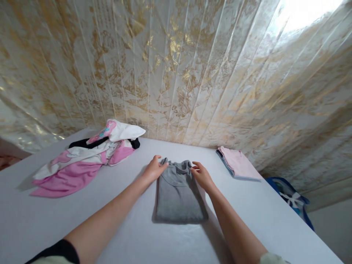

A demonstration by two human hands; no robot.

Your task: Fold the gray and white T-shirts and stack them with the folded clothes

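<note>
A grey shirt lies folded into a neat rectangle on the white table, its gathered collar at the far end. My left hand is at the shirt's far left corner, thumb on the cloth and the other fingers partly hidden along the edge. At the opposite far corner, beside the collar, my right hand has its fingertips closed on the fabric. Both hands grip the shirt at its collar end while it rests on the surface.
A loose heap of pink, white and black clothes lies on the left of the white table. Folded clothes with a pink one on top sit at the right. Past the right edge is a blue bag-like item. A gold-patterned curtain hangs behind.
</note>
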